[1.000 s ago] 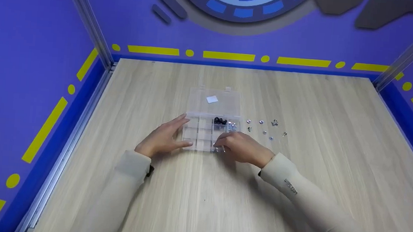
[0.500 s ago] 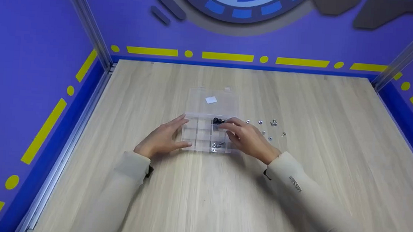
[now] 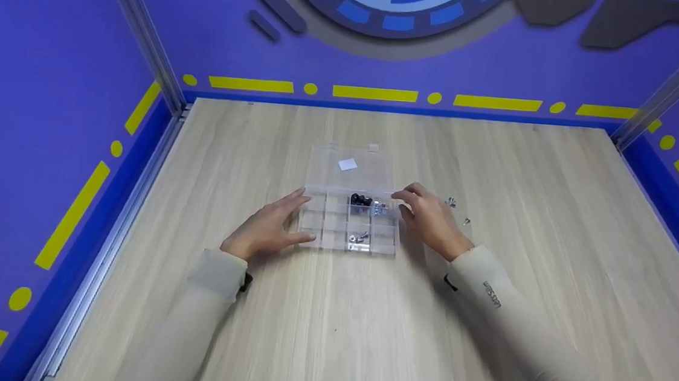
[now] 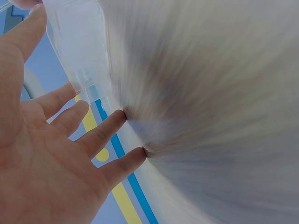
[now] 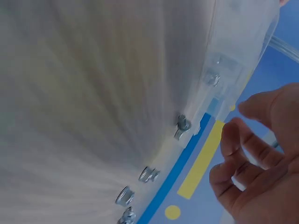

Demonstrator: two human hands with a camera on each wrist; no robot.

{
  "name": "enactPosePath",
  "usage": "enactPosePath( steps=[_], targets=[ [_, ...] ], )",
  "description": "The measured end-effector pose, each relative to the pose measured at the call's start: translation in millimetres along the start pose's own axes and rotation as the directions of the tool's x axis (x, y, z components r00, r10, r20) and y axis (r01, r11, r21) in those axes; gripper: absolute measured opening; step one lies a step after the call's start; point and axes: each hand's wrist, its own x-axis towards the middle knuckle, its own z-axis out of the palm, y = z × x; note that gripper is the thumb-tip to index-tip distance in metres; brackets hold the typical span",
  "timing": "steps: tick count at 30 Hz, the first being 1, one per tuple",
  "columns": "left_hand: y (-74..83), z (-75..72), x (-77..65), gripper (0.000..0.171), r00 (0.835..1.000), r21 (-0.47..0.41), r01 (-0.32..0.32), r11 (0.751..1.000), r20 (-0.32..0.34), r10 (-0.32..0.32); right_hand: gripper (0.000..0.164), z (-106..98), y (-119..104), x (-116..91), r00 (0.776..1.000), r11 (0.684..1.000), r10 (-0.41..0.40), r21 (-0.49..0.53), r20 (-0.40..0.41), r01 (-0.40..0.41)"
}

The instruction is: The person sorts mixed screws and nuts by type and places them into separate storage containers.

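Observation:
A clear plastic compartment box lies open on the table with its lid folded back. My left hand rests at its left side, thumb near the front corner and fingers spread along the edge. Just past the right edge, my right hand hovers with bent fingers; the right wrist view shows nothing between thumb and fingertips. Black round-headed pieces fill a back compartment beside one of small silver hardware. A front compartment holds a few silver screws.
Small silver screws lie on the table right of the box, with another screw nearer. The right wrist view shows more loose metal pieces beside the box. A white label sits on the lid. Blue panels enclose the table.
My right hand has gone from the front compartment, back over the rear right compartments, then right beyond the box edge, exposing the silver screws in front. My left hand stays in place.

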Motion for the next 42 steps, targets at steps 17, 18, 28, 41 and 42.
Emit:
enactPosePath(
  steps=[17,18,28,41,42],
  targets=[
    [-0.9,-0.2,1.3,0.088,1.0,0.01,-0.016,1.0,0.001,0.016,0.024,-4.4,21.3,-7.5,0.975,0.987,0.16,-0.058,0.151,-0.153],
    [-0.9,-0.4,1.5,0.088,1.0,0.011,-0.018,1.0,0.0,0.018,0.025,-4.4,21.6,-7.8,0.973,0.986,0.164,-0.056,0.161,-0.156],
    [0.1,-0.2,1.1,0.089,1.0,0.011,-0.008,1.0,-0.002,0.008,0.028,-6.0,23.6,-8.1,0.971,0.989,0.147,-0.046,0.188,-0.14],
    [-0.2,-0.5,1.0,0.087,1.0,0.011,-0.011,1.0,0.001,0.011,0.022,-8.0,24.6,-6.2,0.967,0.988,0.148,-0.074,0.206,-0.135],
    [-0.2,-0.8,1.4,0.087,1.0,0.012,-0.008,1.0,0.003,0.007,0.022,-8.5,24.7,-6.3,0.969,0.988,0.146,-0.071,0.2,-0.134]
  ],
)
